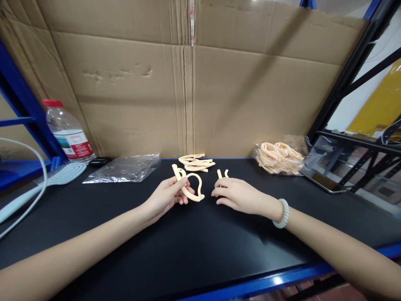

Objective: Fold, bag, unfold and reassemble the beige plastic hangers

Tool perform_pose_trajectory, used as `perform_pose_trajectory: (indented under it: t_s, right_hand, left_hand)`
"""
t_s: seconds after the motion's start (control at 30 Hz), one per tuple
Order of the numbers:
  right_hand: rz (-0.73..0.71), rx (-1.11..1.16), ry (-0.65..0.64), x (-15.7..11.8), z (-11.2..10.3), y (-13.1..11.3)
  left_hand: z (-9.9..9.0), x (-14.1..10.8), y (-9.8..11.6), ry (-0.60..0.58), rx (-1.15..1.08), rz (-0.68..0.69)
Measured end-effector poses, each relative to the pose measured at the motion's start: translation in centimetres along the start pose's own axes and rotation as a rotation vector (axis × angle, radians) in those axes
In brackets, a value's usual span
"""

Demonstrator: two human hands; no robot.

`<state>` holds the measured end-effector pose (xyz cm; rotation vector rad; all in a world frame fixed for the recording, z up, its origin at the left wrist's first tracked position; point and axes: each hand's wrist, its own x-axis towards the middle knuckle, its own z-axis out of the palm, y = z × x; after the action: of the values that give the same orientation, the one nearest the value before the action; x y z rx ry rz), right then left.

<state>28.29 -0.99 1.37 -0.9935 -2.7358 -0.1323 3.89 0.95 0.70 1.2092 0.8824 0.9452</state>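
Observation:
My left hand [171,193] is closed on a cream plastic piece [198,184] with a curved loop, held above the black table. To its right, my right hand [234,194] has its fingers bent over another cream piece [219,174], whose upper ends stick out past the fingers; the fingertips partly hide their grip. Behind the hands, several slim cream pieces [196,163] lie in a loose pile near the cardboard. A clear bag of similar cream pieces [278,158] rests at the back right.
A cardboard wall [250,83] stands behind the black table [194,251]. At left are a bottle [73,138], a pale hairbrush [62,174], a white cable [42,184], a dark object [100,161] and a flat clear bag [123,168]. A phone-like slab [324,181] lies at right.

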Motion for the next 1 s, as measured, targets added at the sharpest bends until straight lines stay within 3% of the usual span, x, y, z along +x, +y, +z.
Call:
perform_pose_trajectory:
  t_s: [0.17, 0.27, 0.43, 0.63, 0.77, 0.87, 1.0]
  right_hand:
    - [0.057, 0.004, 0.003, -0.1, 0.3, 1.7]
    - [0.052, 0.024, 0.082, -0.2, 0.3, 2.1]
    - [-0.078, 0.018, 0.275, 0.2, 0.6, -0.6]
    - [-0.305, -0.172, 0.184, 0.6, 0.8, -2.6]
    - [-0.249, -0.121, 0.183, 0.5, 1.0, -2.1]
    - [-0.171, 0.038, 0.203, 0.3, 1.2, -2.0]
    - [-0.025, 0.367, 0.373, 0.3, 1.4, -2.3]
  left_hand:
    - [-0.1, 0.1, -0.1, -0.004, 0.010, 0.005]
    - [-0.1, 0.1, -0.2, -0.026, 0.037, 0.012]
    - [0.0, 0.0, -0.3, -0.087, 0.169, 0.029]
    - [0.4, -0.4, -0.1, -0.262, 0.369, 0.080]
    - [0.3, -0.5, -0.5, -0.260, 0.373, 0.116]
    - [0.2, -0.6, -0.9, -0.220, 0.401, 0.164]
    - [0.3, -1.0, -1.0, -0.182, 0.490, 0.248]
